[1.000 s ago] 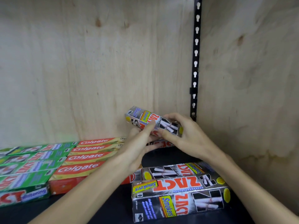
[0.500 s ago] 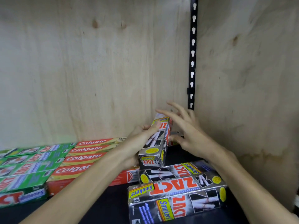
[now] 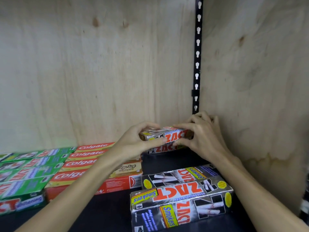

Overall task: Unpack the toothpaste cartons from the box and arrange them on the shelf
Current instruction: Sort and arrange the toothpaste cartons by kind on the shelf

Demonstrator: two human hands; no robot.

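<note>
A silver and black Zact carton [image 3: 172,135] lies flat on another Zact carton [image 3: 164,149] at the back of the dark shelf [image 3: 107,208], against the plywood back wall. My left hand [image 3: 135,141] grips its left end, thumb in front and fingers over the top. My right hand [image 3: 202,134] pinches its right end in the corner. Two larger Zact Smokers cartons [image 3: 180,196] lie side by side at the front right.
Red Colgate cartons [image 3: 83,163] sit in a row left of my left arm, and green cartons [image 3: 28,173] lie further left. A black slotted rail [image 3: 197,56] runs up the corner. The plywood side wall [image 3: 259,81] closes the right side.
The carton was held tilted in the air, then turned end-on in my left hand. Now it lies flat lengthwise on the rear carton, with both hands on its ends.
</note>
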